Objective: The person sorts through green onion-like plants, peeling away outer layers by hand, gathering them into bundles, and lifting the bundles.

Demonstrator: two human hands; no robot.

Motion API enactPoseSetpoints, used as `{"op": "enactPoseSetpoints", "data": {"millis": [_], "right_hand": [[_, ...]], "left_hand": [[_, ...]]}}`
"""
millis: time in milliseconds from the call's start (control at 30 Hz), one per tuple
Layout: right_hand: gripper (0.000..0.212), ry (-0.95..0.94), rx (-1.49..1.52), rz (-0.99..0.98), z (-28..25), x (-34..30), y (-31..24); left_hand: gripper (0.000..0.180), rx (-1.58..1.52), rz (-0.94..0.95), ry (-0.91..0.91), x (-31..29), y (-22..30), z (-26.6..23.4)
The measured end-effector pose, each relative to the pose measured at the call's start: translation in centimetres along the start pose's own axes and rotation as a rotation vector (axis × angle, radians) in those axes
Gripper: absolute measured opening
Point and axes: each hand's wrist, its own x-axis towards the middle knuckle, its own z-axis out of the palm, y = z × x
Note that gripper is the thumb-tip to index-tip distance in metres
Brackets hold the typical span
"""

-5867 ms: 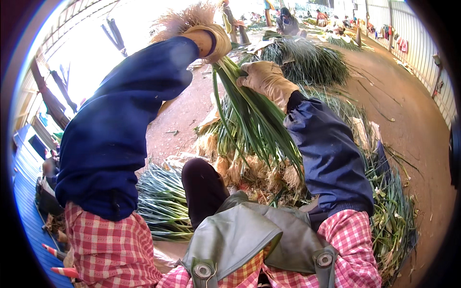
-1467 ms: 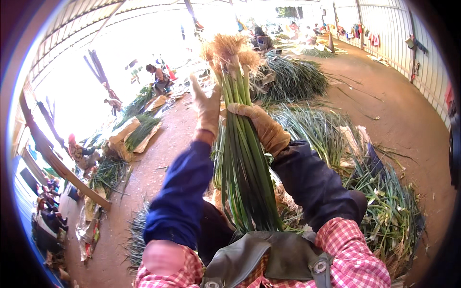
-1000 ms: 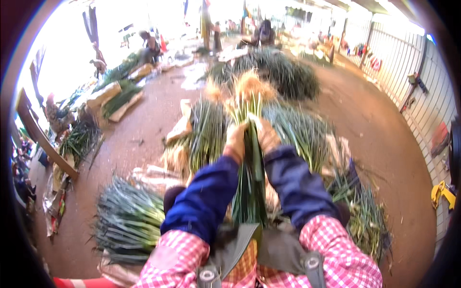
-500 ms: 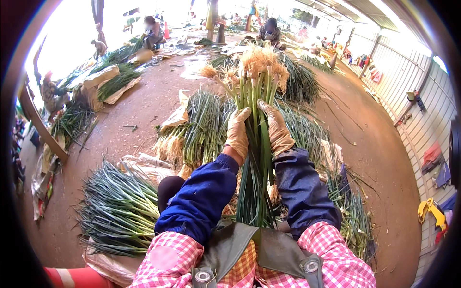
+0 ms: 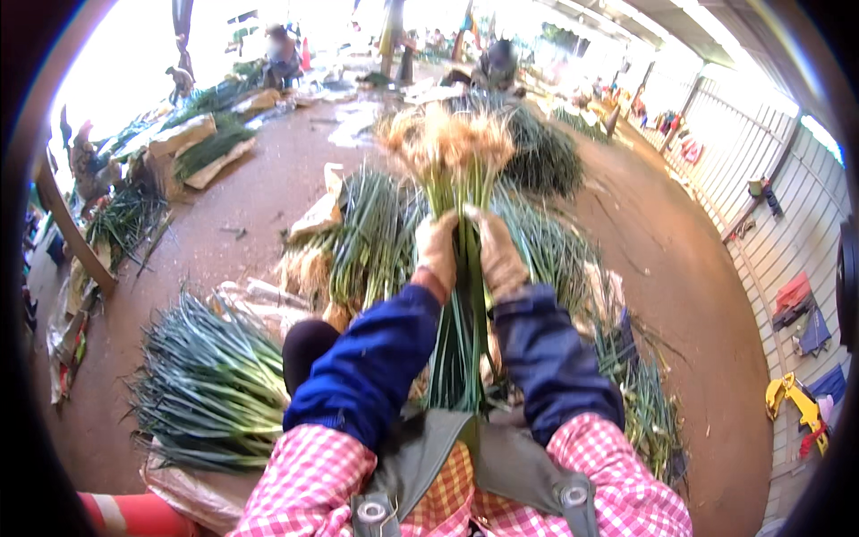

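A bunch of green onions (image 5: 456, 188) stands upright in front of me, its pale, tangled roots at the top and its dark green leaves hanging down between my forearms. My left hand (image 5: 437, 249), in a pale glove, is closed around the left side of the stalks. From the right, my right hand (image 5: 497, 254), gloved too, grips the same bunch, with its thumb side close to the left hand. Just beyond the hands lies a pile of green onions (image 5: 371, 233) with roots toward me. More green onions (image 5: 541, 234) lie behind my right hand.
Trimmed-looking green onions (image 5: 210, 385) are heaped at my near left, beside a red-and-white cone (image 5: 134, 515). Another heap (image 5: 537, 148) lies farther ahead. People sit among piles at the back. A corrugated wall (image 5: 810, 197) runs along the right, with a yellow object (image 5: 792, 394) near it.
The root ends have come together into a tighter, more even tuft. Both hands have drawn closer together around the stalks, slightly lower in the picture. The whole view has shifted a little.
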Motion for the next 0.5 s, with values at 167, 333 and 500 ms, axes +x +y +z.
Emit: {"op": "enactPoseSetpoints", "data": {"millis": [167,333,500], "right_hand": [[0.031,-0.073,-0.255,-0.016,3.2,-1.9,-1.2],[0.027,-0.112,-0.316,-0.004,3.9,-3.8,-5.1],[0.033,-0.154,-0.273,-0.110,5.1,-6.1,-6.4]], "left_hand": [[0.016,0.063,0.145,-0.035,0.3,0.3,-1.0],[0.018,0.031,0.067,-0.266,-1.8,2.5,0.7],[0.036,0.067,-0.092,-0.296,-3.4,4.8,1.2]]}}
